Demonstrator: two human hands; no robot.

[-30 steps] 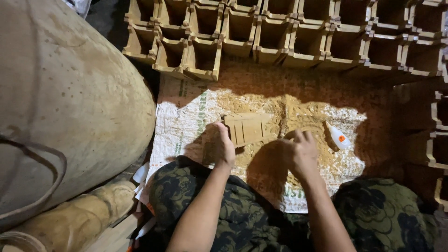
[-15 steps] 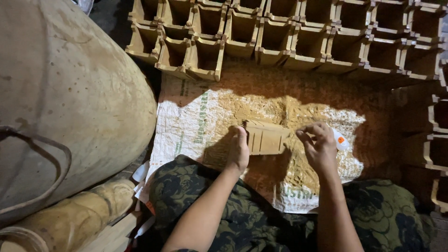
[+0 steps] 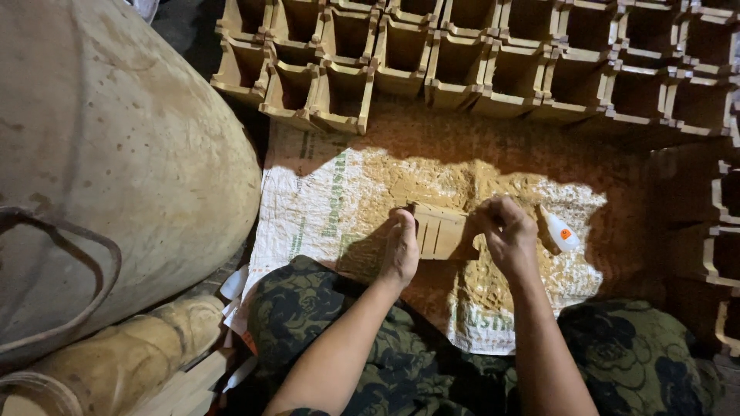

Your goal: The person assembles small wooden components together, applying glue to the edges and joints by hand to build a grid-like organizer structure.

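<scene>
A small flat panel of pale wooden slats (image 3: 441,233) is held at the centre of the view, gripped at its 9 o'clock end by the left hand (image 3: 401,250) and at its 3 o'clock end by the right hand (image 3: 509,235), both closed on it; beneath lies a woven white sack (image 3: 308,208) strewn with coarse sawdust (image 3: 432,173); a white glue bottle (image 3: 560,229) lies at 3 o'clock; open, empty square wooden boxes (image 3: 462,54) are ranked at 12 o'clock; a large dusty bag (image 3: 116,169) bulks at 9 o'clock.
</scene>
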